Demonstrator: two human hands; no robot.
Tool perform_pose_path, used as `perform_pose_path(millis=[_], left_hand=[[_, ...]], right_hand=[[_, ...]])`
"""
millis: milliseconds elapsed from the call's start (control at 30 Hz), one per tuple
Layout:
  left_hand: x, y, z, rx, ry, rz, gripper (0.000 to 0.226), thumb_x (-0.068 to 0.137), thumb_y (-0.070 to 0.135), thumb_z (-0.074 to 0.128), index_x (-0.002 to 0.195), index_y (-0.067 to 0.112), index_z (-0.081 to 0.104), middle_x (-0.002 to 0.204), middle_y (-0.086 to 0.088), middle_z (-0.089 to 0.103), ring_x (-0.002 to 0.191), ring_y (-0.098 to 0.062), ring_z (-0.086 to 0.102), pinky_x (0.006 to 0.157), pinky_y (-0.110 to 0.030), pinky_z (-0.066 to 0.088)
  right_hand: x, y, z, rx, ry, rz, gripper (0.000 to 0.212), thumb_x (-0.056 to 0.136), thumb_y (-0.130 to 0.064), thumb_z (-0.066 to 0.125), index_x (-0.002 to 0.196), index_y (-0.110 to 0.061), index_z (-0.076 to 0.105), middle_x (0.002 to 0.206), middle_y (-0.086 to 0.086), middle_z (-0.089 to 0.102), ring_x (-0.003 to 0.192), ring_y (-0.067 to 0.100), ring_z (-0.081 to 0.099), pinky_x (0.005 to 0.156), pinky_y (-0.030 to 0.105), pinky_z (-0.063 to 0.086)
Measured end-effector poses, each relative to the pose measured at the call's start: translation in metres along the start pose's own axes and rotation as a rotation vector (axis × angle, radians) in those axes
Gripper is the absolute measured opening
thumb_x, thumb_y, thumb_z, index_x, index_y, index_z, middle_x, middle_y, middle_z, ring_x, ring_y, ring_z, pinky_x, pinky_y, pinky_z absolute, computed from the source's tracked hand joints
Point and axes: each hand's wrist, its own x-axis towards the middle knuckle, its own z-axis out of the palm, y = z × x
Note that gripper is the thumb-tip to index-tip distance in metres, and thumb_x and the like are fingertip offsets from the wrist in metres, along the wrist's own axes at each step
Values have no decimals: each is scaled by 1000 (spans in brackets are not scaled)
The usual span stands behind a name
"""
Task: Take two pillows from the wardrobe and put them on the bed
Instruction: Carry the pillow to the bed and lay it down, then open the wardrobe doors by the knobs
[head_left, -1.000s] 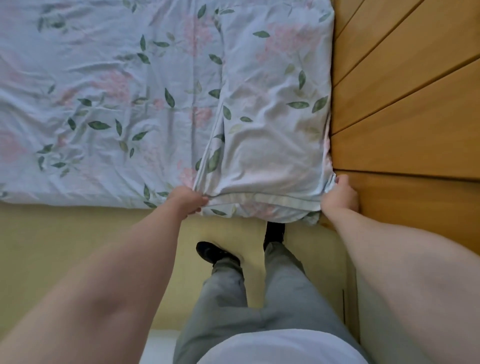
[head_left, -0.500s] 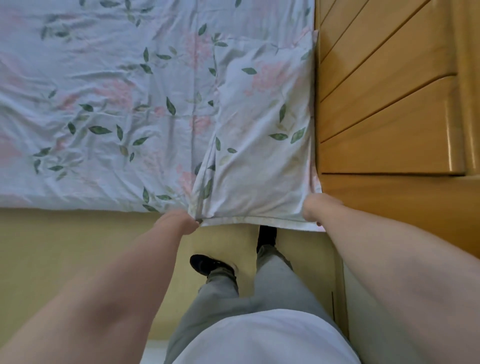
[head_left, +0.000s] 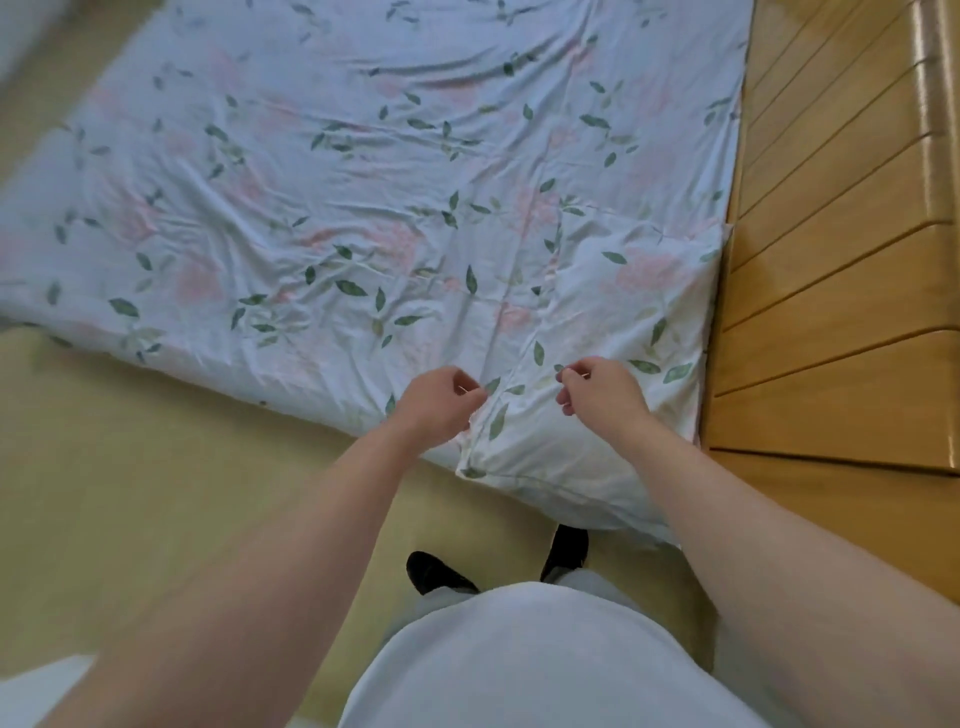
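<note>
Now both bare hands hover above the near corner of the bed (head_left: 363, 171), which is covered by a pale blue sheet printed with pink flowers and green leaves. One pillow in the same pale floral fabric (head_left: 613, 322) lies flat on that corner, its long side against the slatted honey-coloured wooden headboard (head_left: 841, 270) and its near end hanging slightly past the mattress edge. The left hand (head_left: 441, 405) is loosely curled with fingers bent inward, holding nothing, right at the pillow's left edge; whether it brushes the fabric cannot be told. The right hand (head_left: 602, 395) is likewise loosely curled and empty, raised over the pillow's near half. Below the arms a white shirt, grey trousers and black shoes (head_left: 431, 571) show against the yellowish floor (head_left: 156, 493). Only this one pillow is visible.
</note>
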Motion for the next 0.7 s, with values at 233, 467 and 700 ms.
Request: perform_pose_path(millis=[233, 467, 700], left_hand=[[-74, -53, -94, -136, 257, 8, 15, 94, 37, 59, 100, 26, 67, 97, 10, 69, 81, -11, 70, 60, -26, 52], [-155, -130, -185, -160, 546, -30, 13, 94, 37, 60, 99, 28, 68, 92, 17, 68, 82, -1, 63, 69, -18, 48], [-238, -190, -245, -222, 914, -191, 8, 92, 34, 63, 86, 31, 67, 76, 15, 70, 68, -2, 64, 65, -25, 51]], right_hand=[[-50, -118, 82, 20, -131, -232, 23, 102, -25, 52, 101, -14, 72, 84, 3, 76, 71, 18, 70, 69, 31, 53], [-112, -229, 181, -12, -260, -495, 42, 103, -42, 51, 78, -15, 70, 69, 0, 73, 66, 18, 71, 70, 36, 57], [-179, -316, 272, -114, -492, -744, 54, 102, -43, 50, 68, -3, 58, 63, 14, 65, 60, 27, 62, 74, 48, 56]])
